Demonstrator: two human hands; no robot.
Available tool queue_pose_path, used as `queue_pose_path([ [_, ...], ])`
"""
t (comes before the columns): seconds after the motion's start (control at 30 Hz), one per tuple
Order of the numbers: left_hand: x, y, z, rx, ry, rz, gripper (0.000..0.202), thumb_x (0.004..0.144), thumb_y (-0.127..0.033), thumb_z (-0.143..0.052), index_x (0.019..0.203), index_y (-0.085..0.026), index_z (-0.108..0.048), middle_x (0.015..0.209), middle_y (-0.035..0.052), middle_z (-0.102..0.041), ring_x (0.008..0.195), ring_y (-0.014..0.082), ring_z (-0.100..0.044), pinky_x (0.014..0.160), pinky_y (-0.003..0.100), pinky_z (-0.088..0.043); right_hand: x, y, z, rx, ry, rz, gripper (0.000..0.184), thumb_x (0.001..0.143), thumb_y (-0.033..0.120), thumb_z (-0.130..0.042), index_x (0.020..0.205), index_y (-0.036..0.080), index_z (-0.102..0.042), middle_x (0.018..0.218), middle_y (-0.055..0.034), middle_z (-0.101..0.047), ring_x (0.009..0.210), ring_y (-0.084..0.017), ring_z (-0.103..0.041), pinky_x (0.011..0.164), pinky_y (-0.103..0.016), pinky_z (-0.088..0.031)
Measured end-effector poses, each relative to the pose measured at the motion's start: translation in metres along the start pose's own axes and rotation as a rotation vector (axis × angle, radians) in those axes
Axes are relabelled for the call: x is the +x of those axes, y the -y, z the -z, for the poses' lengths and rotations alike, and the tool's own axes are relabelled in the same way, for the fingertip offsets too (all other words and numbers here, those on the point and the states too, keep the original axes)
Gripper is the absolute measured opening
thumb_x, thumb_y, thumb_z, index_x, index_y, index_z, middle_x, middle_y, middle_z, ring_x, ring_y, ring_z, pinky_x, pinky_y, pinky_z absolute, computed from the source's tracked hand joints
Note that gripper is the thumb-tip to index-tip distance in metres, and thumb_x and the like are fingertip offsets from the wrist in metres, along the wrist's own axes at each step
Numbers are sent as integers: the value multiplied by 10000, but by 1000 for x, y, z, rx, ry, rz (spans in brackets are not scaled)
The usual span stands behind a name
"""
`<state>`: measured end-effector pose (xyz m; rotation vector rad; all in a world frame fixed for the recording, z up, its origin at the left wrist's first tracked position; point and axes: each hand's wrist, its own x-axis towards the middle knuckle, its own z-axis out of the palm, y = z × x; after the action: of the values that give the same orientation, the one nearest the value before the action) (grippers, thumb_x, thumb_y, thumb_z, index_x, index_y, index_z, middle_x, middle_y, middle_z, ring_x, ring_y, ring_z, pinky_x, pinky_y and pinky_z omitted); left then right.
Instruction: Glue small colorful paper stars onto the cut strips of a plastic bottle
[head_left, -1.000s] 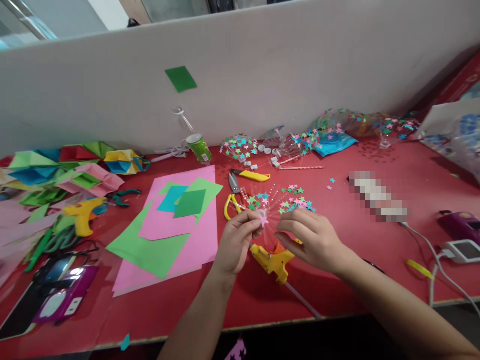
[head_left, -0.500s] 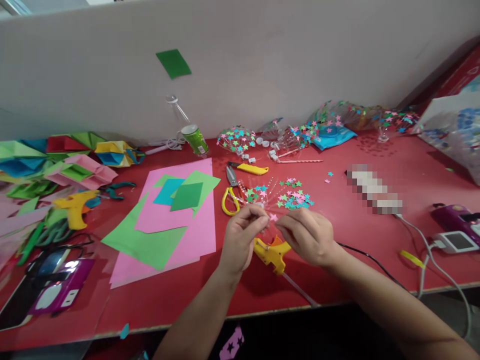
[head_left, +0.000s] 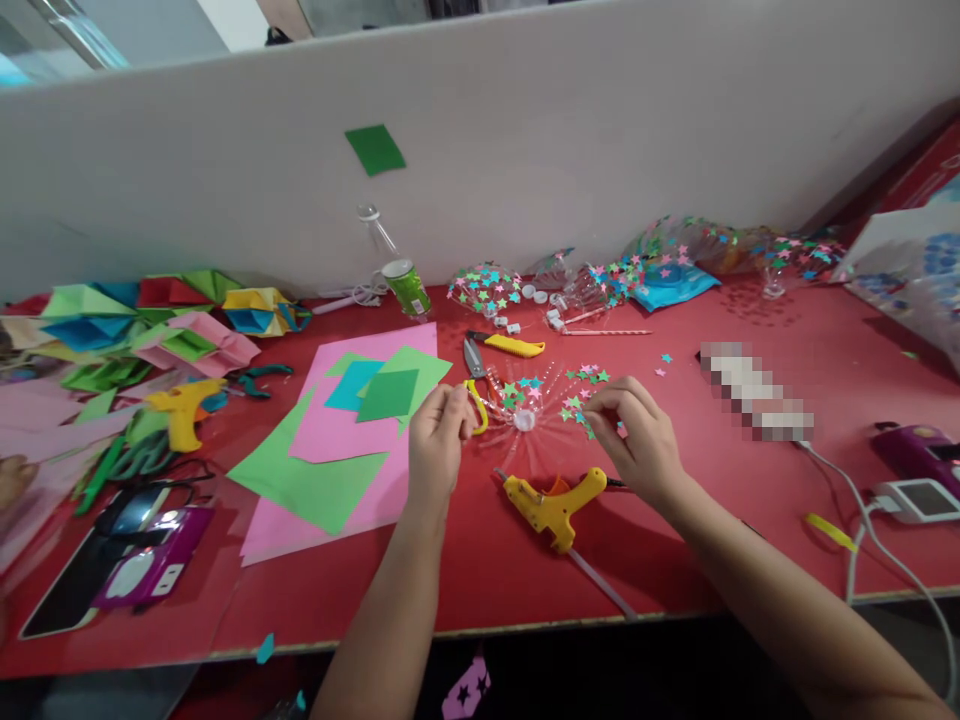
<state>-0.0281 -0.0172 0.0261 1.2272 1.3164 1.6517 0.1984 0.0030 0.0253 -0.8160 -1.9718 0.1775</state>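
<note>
My left hand is closed, thumb pressed on the curled fingers, beside the yellow handles of the scissors. Anything in it is hidden. My right hand hovers by the loose paper stars, thumb and forefinger bent together in a pinch; what they hold is too small to make out. Between my hands lies a clear plastic piece cut into spreading strips, with several stars on its left strips. Nearer me a yellow glue gun rests on its side, a glue stick jutting from its back.
Pink and green paper sheets lie left, with folded paper shapes and a second yellow glue gun beyond. A yellow cutter, a labelled bottle and star-covered plastic pieces stand behind. Another person's hand shows at the left edge.
My hands have moved apart, the left one leftward and the right one rightward. The stripped plastic piece and the near glue gun now show between them. Another person's hand has appeared at far left.
</note>
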Motion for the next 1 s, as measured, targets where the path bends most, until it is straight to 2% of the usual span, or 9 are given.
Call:
queue_pose_path([
  [0.07,0,-5,1,32,62,-2,236,831,-368,-673,768,-194,-528,662,-25,-555,612,103,-516,601,225,-431,3,-2,3,18,37,-19,88,936,155,-500,894,220,-542,836,-30,-591,713,-138,-558,613,-250,-462],
  [0.13,0,-10,1,83,88,-55,244,763,-304,-739,873,-204,-546,802,-8,-590,734,127,-562,703,254,-465,7,-3,6,35,95,-22,84,939,174,-513,874,213,-548,818,-23,-585,682,-126,-546,598,-235,-450],
  [0.27,-2,-14,2,382,128,-214,136,849,-283,-635,746,-194,-625,810,21,-573,799,160,-553,781,300,-449,16,1,11,63,188,-31,94,934,198,-534,845,202,-564,782,-12,-578,635,-112,-527,578,-220,-433],
  [0.33,-3,-9,0,509,153,-262,124,857,-279,-615,793,-207,-693,836,33,-583,814,177,-559,788,322,-450,21,5,10,61,219,-41,100,933,193,-530,844,197,-573,788,-14,-584,639,-111,-528,579,-220,-430],
  [0.53,-14,12,-14,633,29,-358,50,748,-252,-716,718,-224,-688,795,22,-546,825,202,-549,810,360,-439,25,12,-5,121,178,39,105,940,171,-520,859,192,-583,779,-16,-582,657,-111,-529,573,-220,-426],
  [0.63,-18,10,-14,440,45,-242,75,764,-254,-707,730,-213,-655,786,17,-553,797,182,-530,768,324,-430,20,12,-11,152,144,57,97,943,158,-519,877,192,-582,784,-14,-580,645,-105,-520,554,-217,-426],
  [0.83,-15,-9,-4,-546,222,330,212,845,-346,-640,741,-183,-553,741,7,-476,661,119,-433,597,246,-379,11,6,-13,153,84,34,105,923,128,-531,869,207,-574,794,-15,-606,654,-115,-545,570,-240,-458],
  [0.9,-12,-12,-3,-711,246,453,232,822,-322,-678,722,-177,-528,716,-3,-435,639,104,-404,578,229,-369,10,4,-13,147,71,24,111,920,127,-535,860,213,-570,790,-15,-610,668,-124,-558,580,-253,-466],
  [1.0,-10,-12,-5,-839,262,543,320,830,-337,-680,662,-174,-462,682,-14,-383,601,89,-363,545,209,-358,10,3,-13,143,61,12,103,916,130,-547,860,212,-574,783,-13,-609,670,-127,-567,587,-259,-472],
])
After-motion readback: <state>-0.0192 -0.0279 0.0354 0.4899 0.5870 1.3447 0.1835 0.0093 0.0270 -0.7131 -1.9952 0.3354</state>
